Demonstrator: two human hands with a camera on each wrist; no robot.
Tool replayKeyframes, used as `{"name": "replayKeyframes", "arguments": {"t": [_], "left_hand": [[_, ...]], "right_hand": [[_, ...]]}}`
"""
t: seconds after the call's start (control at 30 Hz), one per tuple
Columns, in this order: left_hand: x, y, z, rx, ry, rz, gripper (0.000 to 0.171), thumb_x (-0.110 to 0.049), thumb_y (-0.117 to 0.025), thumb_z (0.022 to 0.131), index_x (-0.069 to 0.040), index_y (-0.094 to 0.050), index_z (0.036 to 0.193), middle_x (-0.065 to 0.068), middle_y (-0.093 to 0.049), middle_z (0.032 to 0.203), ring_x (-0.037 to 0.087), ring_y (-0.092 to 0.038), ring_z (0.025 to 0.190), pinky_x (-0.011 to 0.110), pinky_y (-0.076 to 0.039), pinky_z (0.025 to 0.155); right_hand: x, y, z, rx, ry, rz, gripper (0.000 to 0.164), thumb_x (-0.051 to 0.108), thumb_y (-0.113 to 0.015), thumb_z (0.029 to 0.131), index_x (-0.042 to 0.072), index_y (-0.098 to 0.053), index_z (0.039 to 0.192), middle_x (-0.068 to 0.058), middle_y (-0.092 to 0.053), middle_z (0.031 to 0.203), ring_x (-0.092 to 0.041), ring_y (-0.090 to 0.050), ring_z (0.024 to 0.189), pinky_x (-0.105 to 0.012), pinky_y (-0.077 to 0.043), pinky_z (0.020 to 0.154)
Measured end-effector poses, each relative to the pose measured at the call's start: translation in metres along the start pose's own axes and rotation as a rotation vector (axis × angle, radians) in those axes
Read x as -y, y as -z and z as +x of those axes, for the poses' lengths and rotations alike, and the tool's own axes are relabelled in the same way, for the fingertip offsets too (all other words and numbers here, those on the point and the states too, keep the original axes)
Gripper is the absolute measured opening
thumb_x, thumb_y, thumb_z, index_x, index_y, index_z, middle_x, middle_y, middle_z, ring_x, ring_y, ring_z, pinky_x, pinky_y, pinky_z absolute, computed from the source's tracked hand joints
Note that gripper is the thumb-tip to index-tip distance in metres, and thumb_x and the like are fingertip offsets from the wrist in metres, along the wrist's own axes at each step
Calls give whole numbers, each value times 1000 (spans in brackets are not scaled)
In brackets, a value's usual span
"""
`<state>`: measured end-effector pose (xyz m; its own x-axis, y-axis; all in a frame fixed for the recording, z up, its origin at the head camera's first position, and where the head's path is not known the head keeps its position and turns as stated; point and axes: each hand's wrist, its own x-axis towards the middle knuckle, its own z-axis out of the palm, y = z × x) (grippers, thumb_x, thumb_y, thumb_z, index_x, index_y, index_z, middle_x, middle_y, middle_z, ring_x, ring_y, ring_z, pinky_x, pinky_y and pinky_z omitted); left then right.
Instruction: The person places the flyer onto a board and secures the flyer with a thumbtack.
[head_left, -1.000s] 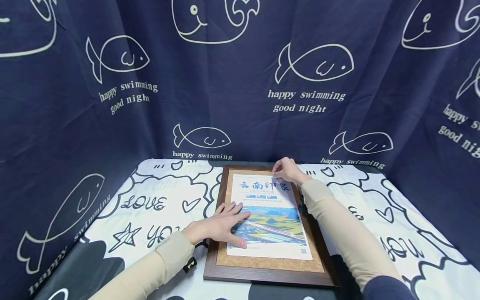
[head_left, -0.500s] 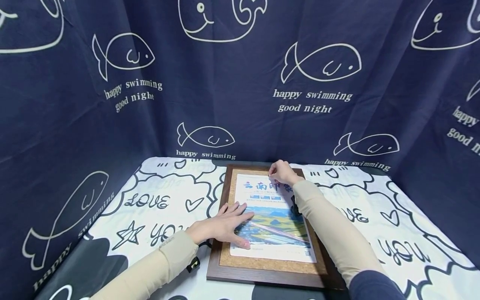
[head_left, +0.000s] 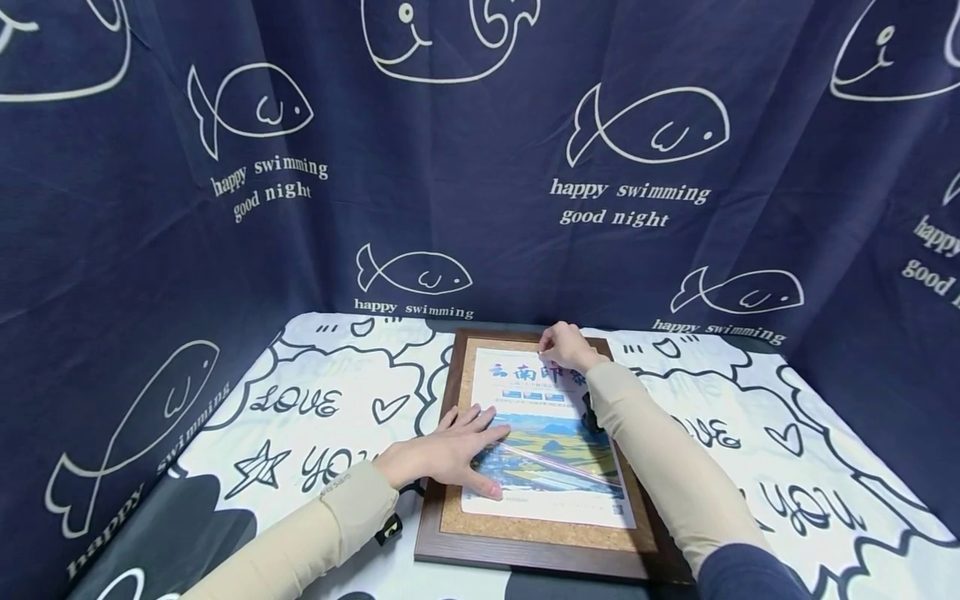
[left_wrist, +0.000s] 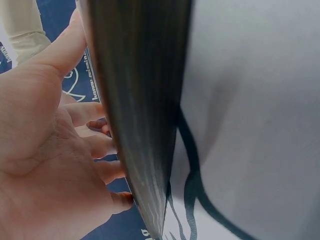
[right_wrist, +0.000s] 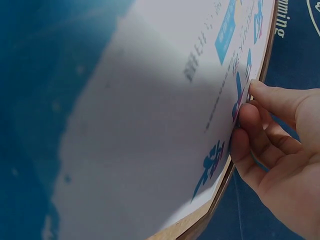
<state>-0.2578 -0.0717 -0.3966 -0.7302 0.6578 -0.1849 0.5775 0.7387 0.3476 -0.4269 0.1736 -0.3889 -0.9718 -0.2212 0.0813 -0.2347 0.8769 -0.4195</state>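
A white poster (head_left: 555,446) with blue Chinese lettering and a printed landscape lies on a cork board (head_left: 540,532) with a dark brown wooden frame (head_left: 517,553). My left hand (head_left: 450,454) rests on the poster's left side, fingers spread; from the left wrist view, the palm (left_wrist: 45,145) reaches over the frame's edge (left_wrist: 142,100). At the poster's top edge, the thumb and fingertips of my right hand (head_left: 566,346) pinch together around a small pale thing. In the right wrist view this hand (right_wrist: 280,145) mostly hides it, and I cannot tell its kind.
Under the board spreads a white cloth (head_left: 315,375) with black doodles and letters. A navy curtain (head_left: 510,167) printed with white fish stands close behind the board's far edge and also along both sides.
My right hand has shifted a little left along the poster's top edge, its fingertips still pinched. My left hand stays in place on the poster. The head view has turned slightly.
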Motion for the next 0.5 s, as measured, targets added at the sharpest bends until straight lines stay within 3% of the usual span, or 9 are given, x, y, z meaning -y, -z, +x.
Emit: {"name": "replayKeyframes", "arguments": {"t": [0.5], "left_hand": [[-2, 0, 2, 9, 28, 21, 94, -64, -67, 78, -25, -27, 153, 8, -11, 164, 29, -6, 152, 57, -1, 121]], "right_hand": [[0, -1, -1, -4, -12, 34, 6, 7, -71, 85, 6, -72, 79, -7, -69, 77, -18, -55, 68, -29, -42, 62]]}}
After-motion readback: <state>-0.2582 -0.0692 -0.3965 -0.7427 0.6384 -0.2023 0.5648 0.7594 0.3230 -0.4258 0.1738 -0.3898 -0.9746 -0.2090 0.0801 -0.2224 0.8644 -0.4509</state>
